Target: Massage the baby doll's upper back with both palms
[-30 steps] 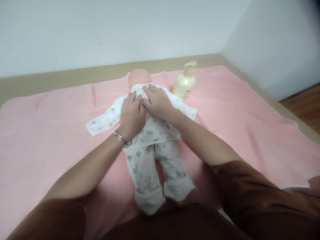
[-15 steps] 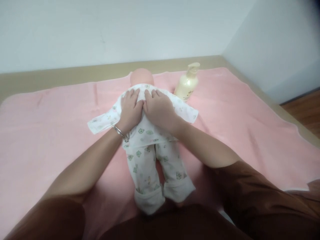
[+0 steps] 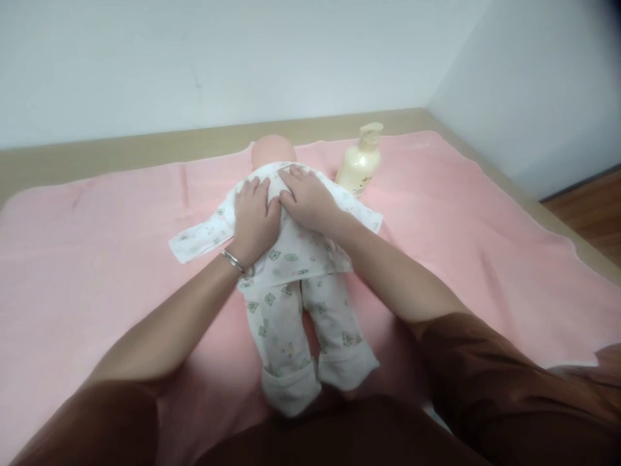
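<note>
A baby doll lies on a pink blanket, the bare back of its head towards the wall. It wears a white printed top and matching trousers with turned-up cuffs. Flat on the left side of its upper back rests my left hand, fingers spread, a silver bangle at the wrist. My right hand lies open on the right side of the back, its fingertips near the collar. The two thumbs almost meet in the middle. The doll's face is hidden.
A cream pump bottle stands on the pink blanket just right of the doll's shoulder. Beyond the blanket runs a tan table edge against a white wall. Wooden floor shows at far right.
My right hand has slid slightly up the doll's back towards the collar, and its thumb has moved a little away from the left one. My left hand stays in nearly the same place.
</note>
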`<action>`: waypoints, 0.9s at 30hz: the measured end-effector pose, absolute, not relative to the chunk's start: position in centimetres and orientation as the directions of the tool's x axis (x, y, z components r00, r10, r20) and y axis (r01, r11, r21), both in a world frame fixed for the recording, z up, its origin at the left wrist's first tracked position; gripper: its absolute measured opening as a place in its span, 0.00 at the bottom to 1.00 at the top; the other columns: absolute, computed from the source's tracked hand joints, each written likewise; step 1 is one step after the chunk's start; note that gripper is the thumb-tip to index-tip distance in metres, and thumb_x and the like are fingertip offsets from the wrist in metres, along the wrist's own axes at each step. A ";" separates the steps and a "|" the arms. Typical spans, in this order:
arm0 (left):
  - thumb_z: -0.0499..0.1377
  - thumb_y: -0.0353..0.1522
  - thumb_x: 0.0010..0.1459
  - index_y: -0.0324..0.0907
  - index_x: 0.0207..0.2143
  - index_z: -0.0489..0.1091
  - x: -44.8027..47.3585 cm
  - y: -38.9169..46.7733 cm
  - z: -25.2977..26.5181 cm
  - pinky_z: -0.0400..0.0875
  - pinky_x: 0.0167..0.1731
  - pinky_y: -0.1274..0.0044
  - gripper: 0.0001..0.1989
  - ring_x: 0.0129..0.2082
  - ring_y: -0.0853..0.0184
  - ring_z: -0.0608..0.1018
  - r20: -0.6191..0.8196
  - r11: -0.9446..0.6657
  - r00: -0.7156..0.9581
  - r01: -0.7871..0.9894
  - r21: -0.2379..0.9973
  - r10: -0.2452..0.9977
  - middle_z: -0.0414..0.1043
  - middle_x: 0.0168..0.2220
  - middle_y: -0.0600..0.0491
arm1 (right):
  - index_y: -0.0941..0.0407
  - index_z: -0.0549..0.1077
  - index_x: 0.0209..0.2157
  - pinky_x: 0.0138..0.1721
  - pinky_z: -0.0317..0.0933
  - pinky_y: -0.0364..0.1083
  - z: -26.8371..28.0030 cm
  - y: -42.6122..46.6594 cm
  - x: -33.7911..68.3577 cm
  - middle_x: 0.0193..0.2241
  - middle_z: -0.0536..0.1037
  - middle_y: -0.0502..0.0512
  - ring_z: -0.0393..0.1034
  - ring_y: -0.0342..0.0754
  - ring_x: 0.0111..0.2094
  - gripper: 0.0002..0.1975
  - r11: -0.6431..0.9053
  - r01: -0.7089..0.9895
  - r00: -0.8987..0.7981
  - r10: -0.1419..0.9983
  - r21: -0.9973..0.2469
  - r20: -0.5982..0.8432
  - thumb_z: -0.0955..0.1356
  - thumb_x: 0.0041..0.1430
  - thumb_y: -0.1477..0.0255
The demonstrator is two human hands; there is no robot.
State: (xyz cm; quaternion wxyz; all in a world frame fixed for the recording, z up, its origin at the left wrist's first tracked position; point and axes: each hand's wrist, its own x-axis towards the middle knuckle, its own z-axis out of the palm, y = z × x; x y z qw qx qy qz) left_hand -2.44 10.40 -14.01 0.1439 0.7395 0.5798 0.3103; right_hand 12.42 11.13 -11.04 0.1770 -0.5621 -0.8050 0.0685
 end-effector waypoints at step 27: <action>0.44 0.36 0.68 0.38 0.63 0.66 -2.3 9.8 -14.3 0.54 0.72 0.53 0.26 0.69 0.51 0.65 0.410 -0.396 0.188 0.760 0.514 0.893 0.66 0.65 0.39 | 0.65 0.63 0.66 0.70 0.53 0.61 -11.1 10.8 12.0 0.65 0.66 0.71 0.58 0.62 0.69 0.27 0.391 0.877 -0.333 0.913 -0.279 0.234 0.54 0.70 0.76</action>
